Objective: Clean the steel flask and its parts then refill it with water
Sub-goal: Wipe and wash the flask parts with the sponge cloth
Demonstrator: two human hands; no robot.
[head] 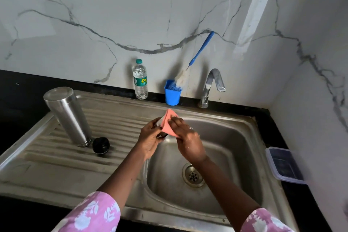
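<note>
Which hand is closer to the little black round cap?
Left. The left hand is just right of the black round cap; the right hand is farther right, over the steel sink.

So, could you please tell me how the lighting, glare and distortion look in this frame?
Head view: a bright streak of glare slants down the marble wall; the wide-angle lens bends the sink rim and counter edge; the steel flask shows soft highlights; the lower right corner is dim and the plastic container slightly blurred.

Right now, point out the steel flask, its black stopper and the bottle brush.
steel flask (pixel 68 117), head view, mid body, standing upside down.
black stopper (pixel 101 145), head view, top.
bottle brush (pixel 202 47), head view, blue handle.
</note>
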